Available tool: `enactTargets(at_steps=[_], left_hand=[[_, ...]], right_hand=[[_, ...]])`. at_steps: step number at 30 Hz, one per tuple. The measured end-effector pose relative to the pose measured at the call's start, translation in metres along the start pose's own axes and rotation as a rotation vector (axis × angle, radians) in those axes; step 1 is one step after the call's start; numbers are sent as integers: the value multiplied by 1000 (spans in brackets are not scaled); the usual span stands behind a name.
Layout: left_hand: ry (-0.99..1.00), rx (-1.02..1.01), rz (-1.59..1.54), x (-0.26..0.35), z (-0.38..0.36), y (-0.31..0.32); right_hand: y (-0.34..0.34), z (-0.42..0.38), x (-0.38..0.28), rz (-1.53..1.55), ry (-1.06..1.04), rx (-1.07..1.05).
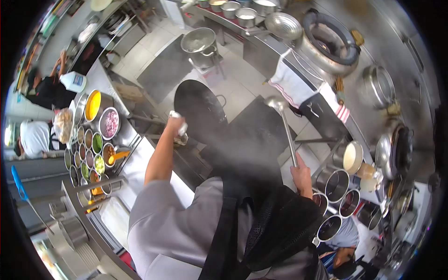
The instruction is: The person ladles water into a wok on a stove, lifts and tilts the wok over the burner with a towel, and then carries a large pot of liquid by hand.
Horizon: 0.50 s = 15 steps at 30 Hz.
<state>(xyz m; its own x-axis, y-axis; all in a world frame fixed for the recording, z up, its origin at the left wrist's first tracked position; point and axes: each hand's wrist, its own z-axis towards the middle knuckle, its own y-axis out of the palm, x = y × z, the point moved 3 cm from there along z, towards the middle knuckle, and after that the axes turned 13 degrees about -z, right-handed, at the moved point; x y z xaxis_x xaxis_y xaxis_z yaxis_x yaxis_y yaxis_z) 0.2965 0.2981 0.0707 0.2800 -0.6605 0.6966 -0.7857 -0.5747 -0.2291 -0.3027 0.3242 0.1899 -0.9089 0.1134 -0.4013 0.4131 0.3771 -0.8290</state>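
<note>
My left hand [175, 125] is closed around the near left edge of a dark wok [198, 109], with a white cloth [182, 129] bunched in the grip. The wok is tilted up, and steam drifts between it and my apron. Over on the right, my right hand [302, 177] wraps round the handle of a long metal ladle [287, 128]. The ladle's bowl points away from me, held apart from the wok. A large metal pot [199, 44] stands on the floor side beyond the wok.
Left, a counter holds several small ingredient bowls [97, 143], a pot of orange liquid [93, 104] and chopped pink food [109, 123]. Right are a stove burner [329, 39], a hanging towel [291, 80] and several sauce pots [332, 183]. Other people [37, 137] stand nearby.
</note>
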Motion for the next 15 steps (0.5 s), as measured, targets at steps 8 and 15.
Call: enactTargets(at_steps=[8, 15], left_hand=[[-111, -308, -518, -33, -124, 5], [5, -470, -542, 48, -190, 76]], right_hand=[[-54, -5, -54, 531, 73, 171], [-119, 39, -70, 847, -65, 477]])
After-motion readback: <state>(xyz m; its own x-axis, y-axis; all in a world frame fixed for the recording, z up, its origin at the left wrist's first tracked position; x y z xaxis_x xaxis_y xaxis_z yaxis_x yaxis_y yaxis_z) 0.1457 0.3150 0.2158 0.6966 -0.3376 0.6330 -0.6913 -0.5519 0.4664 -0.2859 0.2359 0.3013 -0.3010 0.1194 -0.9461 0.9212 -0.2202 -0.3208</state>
